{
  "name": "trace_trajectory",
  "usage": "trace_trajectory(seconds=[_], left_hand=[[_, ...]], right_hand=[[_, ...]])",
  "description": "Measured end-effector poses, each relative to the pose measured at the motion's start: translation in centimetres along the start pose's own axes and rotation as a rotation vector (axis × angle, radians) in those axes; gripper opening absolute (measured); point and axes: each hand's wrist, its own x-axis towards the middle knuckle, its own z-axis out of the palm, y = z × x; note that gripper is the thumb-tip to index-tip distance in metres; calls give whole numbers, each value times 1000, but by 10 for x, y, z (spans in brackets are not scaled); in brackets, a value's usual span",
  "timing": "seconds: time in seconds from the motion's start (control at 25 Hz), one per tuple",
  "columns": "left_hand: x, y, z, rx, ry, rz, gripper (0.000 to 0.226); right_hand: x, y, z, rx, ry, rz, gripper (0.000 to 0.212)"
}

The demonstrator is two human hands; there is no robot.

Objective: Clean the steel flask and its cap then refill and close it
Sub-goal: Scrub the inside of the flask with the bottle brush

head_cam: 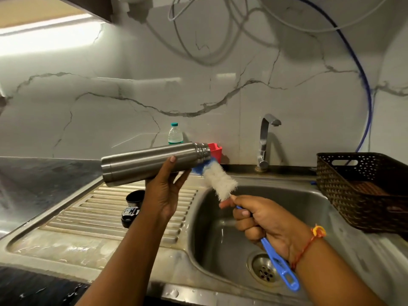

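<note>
Gripping brushed-steel cylindrical flask (150,163) mid-body in left hand (162,193); clutching blue-handled white bottle brush (220,181) in right hand (265,221); probably rigid, wet-slippery.

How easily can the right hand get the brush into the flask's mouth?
Probably yes: the right hand grips the brush, whose head lies below the uncapped mouth of the flask, nothing between.

The steel flask (150,162) is brushed metal with a soft satin sheen. The bottle brush (220,181) has fluffy white bristles and a smooth blue plastic handle. The sink (207,219) is dull, water-stained stainless steel, and the tap (263,140) is shiny chrome. The cap (134,198) is glossy black plastic. The basket (342,184) is dark, woven-patterned matt plastic. The wall (132,85) is glossy veined marble.
</note>
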Motion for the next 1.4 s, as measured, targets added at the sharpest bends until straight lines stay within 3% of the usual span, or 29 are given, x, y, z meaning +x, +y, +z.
trace_trajectory(seconds=[0.12, 0.2, 0.36, 0.56, 0.84, 1.04, 1.28, 1.4], left_hand=[[8, 10, -10, -77, 36, 2, 109], [0, 6, -8, -52, -6, -55, 124], [-7, 1, -4, -30, -77, -145, 112], [-6, 9, -12, 29, -36, -200, 53], [-3, 20, -15, 1, 58, -166, 51], [-6, 16, -13, 85, 62, -200, 50], [1, 19, -22, 41, 91, -134, 54], [1, 15, -22, 74, 98, -129, 55]], right_hand=[[-2, -3, -4, 23, -24, 6, 27], [3, -1, -1, 43, -25, 9, 26], [11, -5, -14, -11, 74, -112, 27], [7, -9, -25, -358, 208, -236, 30], [1, -7, -25, -974, 176, -357, 28], [2, -5, -19, -976, 192, -399, 27], [0, -7, -26, -884, 110, -307, 28], [4, -6, -23, -928, 212, -364, 28]])
